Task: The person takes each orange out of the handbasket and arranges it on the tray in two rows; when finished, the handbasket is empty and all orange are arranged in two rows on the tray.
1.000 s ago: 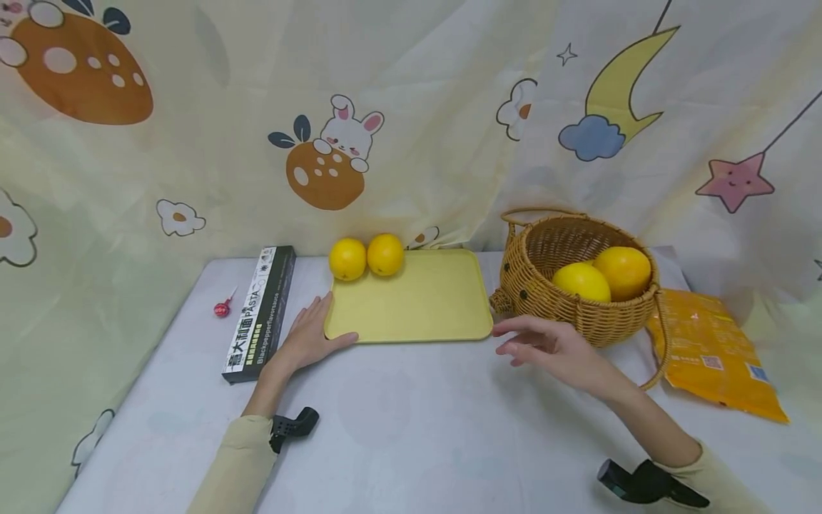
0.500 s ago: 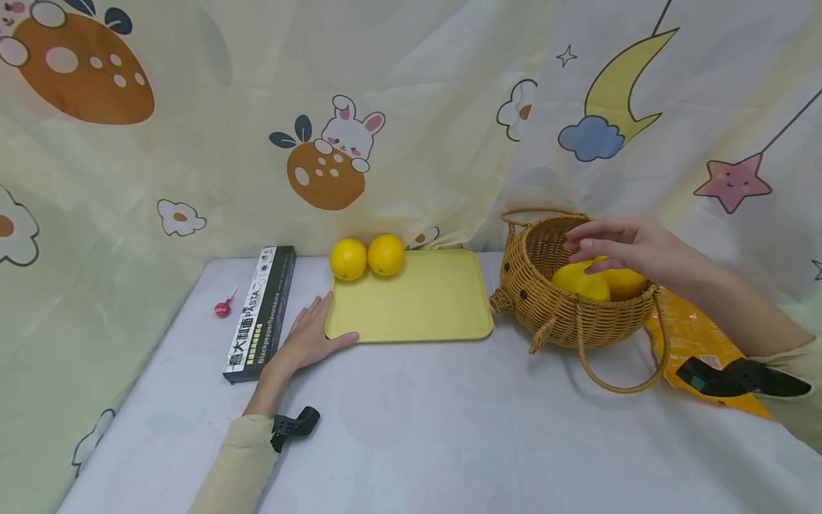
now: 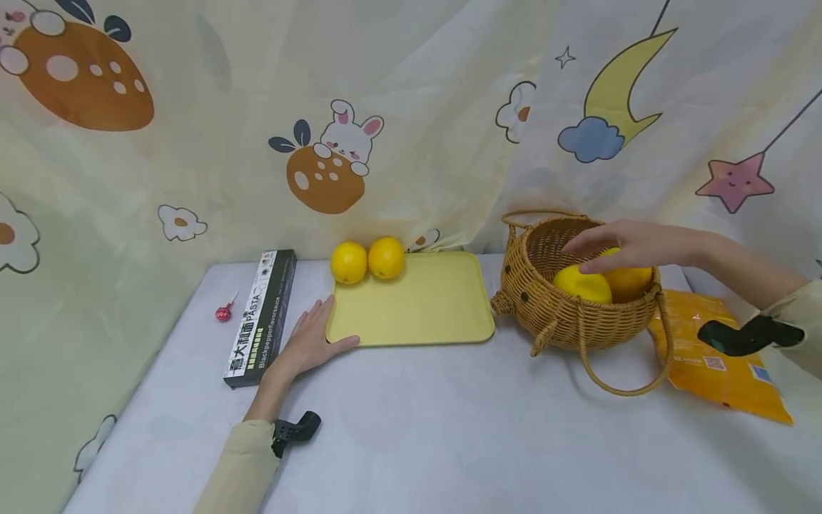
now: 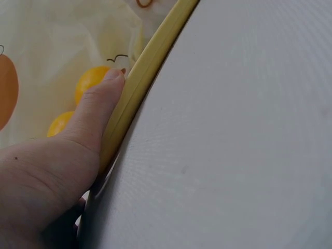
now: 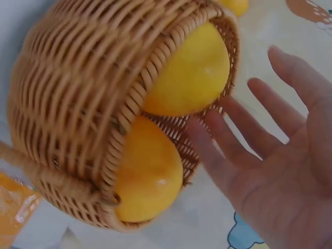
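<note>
A wicker basket (image 3: 546,314) stands right of centre with two yellow fruits (image 3: 581,283) inside; the right wrist view shows the basket (image 5: 78,98) and both fruits (image 5: 192,78). My right hand (image 3: 619,246) hovers open just over them, fingers straight (image 5: 270,129), holding nothing. A yellow tray (image 3: 424,314) lies at the centre with two oranges (image 3: 367,260) at its far left corner. My left hand (image 3: 308,341) rests flat against the tray's near left corner, thumb along the rim (image 4: 145,67).
A black pasta box (image 3: 260,318) lies left of the tray, with a red lollipop (image 3: 223,312) beyond it. An orange snack bag (image 3: 713,353) lies right of the basket. A cartoon-print curtain (image 3: 411,121) hangs behind the white table (image 3: 449,435).
My right hand rose from the table beside the tray's near right corner and moved right, over the basket's fruits. The basket handle dropped forward onto the table. My left hand stayed put.
</note>
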Demonstrator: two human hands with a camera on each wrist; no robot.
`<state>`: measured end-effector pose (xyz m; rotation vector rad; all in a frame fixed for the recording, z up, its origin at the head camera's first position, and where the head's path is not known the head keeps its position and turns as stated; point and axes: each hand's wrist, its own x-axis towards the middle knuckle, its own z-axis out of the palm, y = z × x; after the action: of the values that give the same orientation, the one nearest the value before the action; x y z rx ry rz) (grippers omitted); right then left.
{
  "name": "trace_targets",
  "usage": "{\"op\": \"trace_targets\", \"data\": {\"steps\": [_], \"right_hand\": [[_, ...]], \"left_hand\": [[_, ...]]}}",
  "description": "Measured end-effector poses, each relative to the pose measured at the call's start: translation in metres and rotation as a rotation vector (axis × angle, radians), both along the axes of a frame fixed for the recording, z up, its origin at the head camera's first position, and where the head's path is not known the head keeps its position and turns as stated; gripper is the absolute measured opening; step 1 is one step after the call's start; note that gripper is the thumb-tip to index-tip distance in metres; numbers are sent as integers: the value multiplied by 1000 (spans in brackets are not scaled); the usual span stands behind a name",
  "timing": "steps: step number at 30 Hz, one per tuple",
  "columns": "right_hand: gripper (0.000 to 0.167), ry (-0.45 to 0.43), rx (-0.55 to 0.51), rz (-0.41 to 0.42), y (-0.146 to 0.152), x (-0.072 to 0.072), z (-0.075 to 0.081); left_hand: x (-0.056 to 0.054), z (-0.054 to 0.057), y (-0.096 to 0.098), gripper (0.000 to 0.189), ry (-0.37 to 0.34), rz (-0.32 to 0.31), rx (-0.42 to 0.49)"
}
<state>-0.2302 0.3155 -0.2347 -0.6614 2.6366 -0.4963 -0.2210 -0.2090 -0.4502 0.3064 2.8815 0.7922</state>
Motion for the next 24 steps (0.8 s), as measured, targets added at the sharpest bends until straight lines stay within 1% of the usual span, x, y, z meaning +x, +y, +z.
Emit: {"op": "trace_targets", "data": {"steps": [3, 6, 11, 13, 16, 20, 24], "right_hand": [[50, -44, 27, 37, 0, -6, 1], [56, -104, 61, 26, -1, -9, 0], [63, -223, 85, 22, -1, -12, -12], [62, -238, 73, 26, 0, -12, -17], [61, -230, 60, 24, 2, -12, -23], [61, -220, 53, 17, 4, -11, -26], [59, -228, 46, 27, 6, -13, -27]], "left_hand": [[0, 1, -1, 115, 19, 3, 2], [1, 1, -1, 114, 22, 2, 10], [2, 1, 1, 114, 6, 0, 9], [2, 1, 1, 114, 9, 0, 5], [2, 0, 1, 114, 11, 0, 0], [2, 0, 0, 114, 5, -2, -2], [1, 0, 0, 114, 8, -3, -3]]}}
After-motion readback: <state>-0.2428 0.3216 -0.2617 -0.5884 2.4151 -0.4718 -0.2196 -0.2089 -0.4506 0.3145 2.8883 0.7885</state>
